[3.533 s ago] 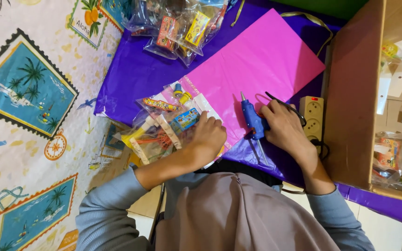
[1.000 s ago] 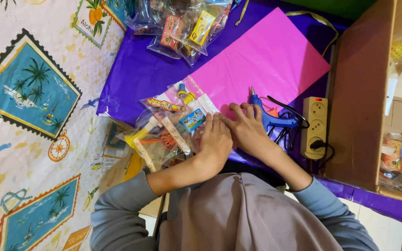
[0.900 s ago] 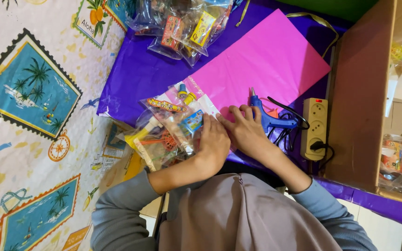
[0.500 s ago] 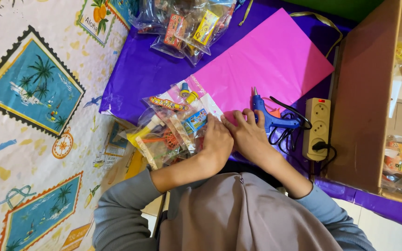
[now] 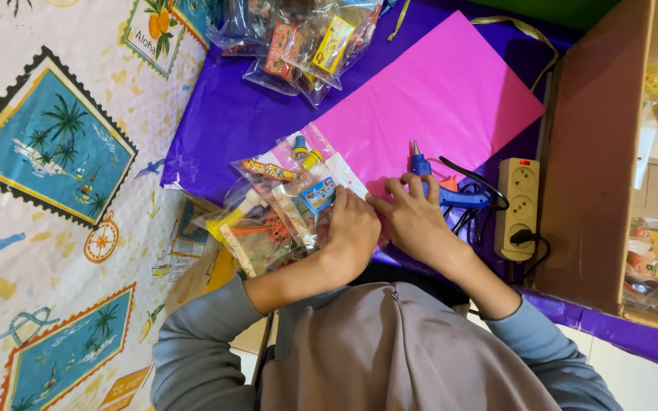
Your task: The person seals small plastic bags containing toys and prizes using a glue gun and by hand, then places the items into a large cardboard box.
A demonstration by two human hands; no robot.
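Purple-covered table (image 5: 222,122), pink paper sheet (image 5: 436,99) across it: thin, limp, creases easily. At its near corner lies a clear packet of small toys (image 5: 283,205), light, crinkly, slippery; best pinched at the sealed edge. Left hand (image 5: 352,232) lies flat on the packet, fingers spread, pressing. Right hand (image 5: 413,221) fingertips press the pink edge, grasping nothing. Blue glue gun (image 5: 451,194) just behind, partly hidden; seam under the palms unseen.

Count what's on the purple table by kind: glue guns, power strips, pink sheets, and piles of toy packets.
Blue hot glue gun: 1
Cream power strip: 1
Pink paper sheet: 1
Piles of clear plastic toy packets: 2, under the hands and at the far edge
Total: 5
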